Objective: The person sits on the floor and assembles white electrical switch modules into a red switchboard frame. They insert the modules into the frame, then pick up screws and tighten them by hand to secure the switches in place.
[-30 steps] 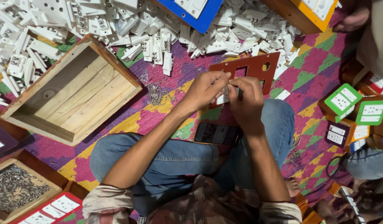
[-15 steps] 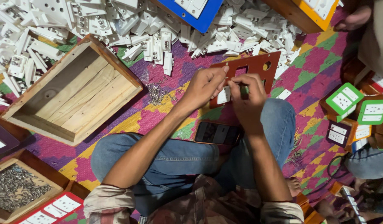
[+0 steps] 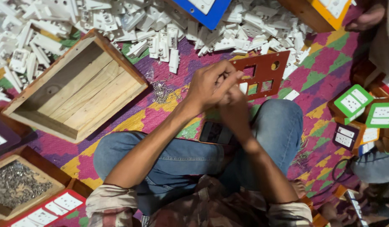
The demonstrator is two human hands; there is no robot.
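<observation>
My left hand [image 3: 212, 83] is curled with its fingers closed and lies over my right hand [image 3: 233, 110], hiding most of it. Both hands are pressed together just above my knees, at the left edge of a red-brown panel [image 3: 268, 67] with rectangular and round cut-outs that lies on the patterned mat. Whatever is between the fingers is hidden. A dark phone [image 3: 214, 133] rests on my lap right under the hands. A small heap of screws [image 3: 162, 91] lies on the mat just left of them.
An empty wooden box [image 3: 78, 90] stands at the left. A heap of white plastic parts [image 3: 160, 29] fills the far side. A tray of screws [image 3: 15, 185] sits at the lower left. Green-framed socket boards [image 3: 353, 101] stand right. Another person's hand [image 3: 366, 19] is at the top right.
My hands have drawn off the panel towards me and to the left, and the left hand now covers the right. The small white piece and green item seen earlier are out of sight.
</observation>
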